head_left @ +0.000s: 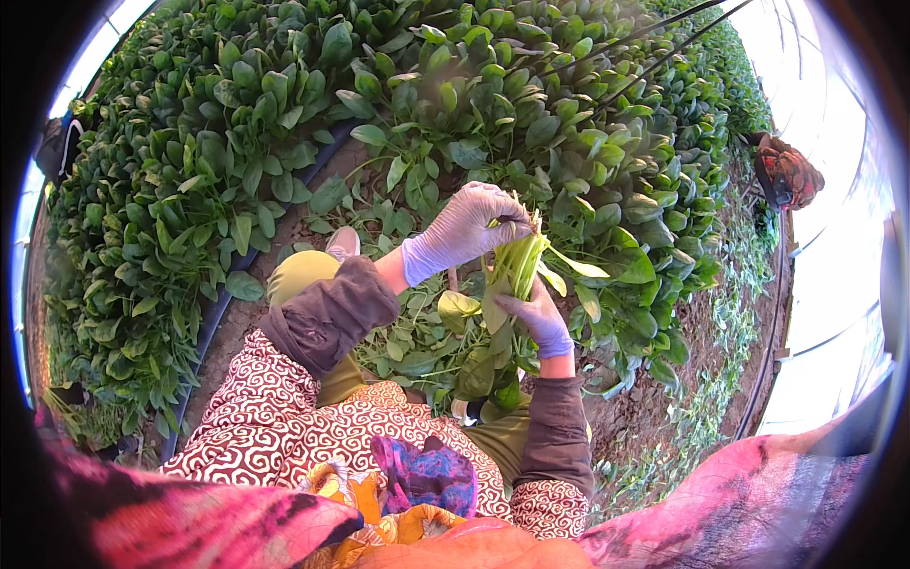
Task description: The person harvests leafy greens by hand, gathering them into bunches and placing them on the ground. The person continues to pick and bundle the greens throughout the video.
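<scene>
My left hand [466, 226], in a thin pale purple glove, pinches the root end of a bunch of spinach [517, 264] with thumb and fingers. My gloved right hand [542, 323] grips the same bunch lower down, its thumb across the stems near the leaves. The roots point up and away from me, while the broad leaves [478, 373] hang towards my lap. A few paler leaves [584, 264] stick out to the right of the stems. Part of the right hand's fingers is hidden behind the bunch.
Dense standing spinach plants [270, 107] grow ahead and on both sides. A dark blue hose or strip [213, 320] runs along the soil at left. Loose leaves [409, 348] lie before me. Dark cords [654, 67] slant across the upper right, near a plastic greenhouse wall [832, 284].
</scene>
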Motion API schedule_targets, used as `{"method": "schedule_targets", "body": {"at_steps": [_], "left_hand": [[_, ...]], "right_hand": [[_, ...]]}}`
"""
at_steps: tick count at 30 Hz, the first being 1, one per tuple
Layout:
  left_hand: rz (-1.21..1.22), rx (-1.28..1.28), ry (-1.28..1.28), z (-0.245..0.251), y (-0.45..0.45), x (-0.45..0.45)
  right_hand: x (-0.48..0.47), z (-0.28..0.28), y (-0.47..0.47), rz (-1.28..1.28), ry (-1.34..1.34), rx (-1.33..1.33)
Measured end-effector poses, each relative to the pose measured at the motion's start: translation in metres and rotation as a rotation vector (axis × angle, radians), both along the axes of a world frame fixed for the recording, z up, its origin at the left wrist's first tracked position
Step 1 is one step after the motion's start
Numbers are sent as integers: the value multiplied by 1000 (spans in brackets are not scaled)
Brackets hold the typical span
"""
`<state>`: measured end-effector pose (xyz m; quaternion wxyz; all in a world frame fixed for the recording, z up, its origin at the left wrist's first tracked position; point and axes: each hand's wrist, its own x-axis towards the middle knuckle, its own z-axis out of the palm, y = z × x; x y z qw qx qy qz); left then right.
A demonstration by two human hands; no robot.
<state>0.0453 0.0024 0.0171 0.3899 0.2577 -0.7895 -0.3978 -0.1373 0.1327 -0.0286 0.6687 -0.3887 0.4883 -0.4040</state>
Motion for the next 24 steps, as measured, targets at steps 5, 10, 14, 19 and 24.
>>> {"method": "schedule_targets", "body": {"at_steps": [5, 10, 14, 19, 24], "left_hand": [[194, 326, 239, 4, -6, 5], [127, 252, 80, 5, -17, 20], [31, -60, -295, -2, -1, 11], [143, -256, -334, -9, 7, 4], [19, -39, -329, -10, 3, 8]], "right_hand": [[-2, -3, 4, -27, 73, -56], [-3, -24, 1, -145, 317, -123], [-6, -33, -4, -243, 828, -467], [-5, -23, 1, -293, 953, -623], [-3, -13, 0, -365, 716, -546]]}}
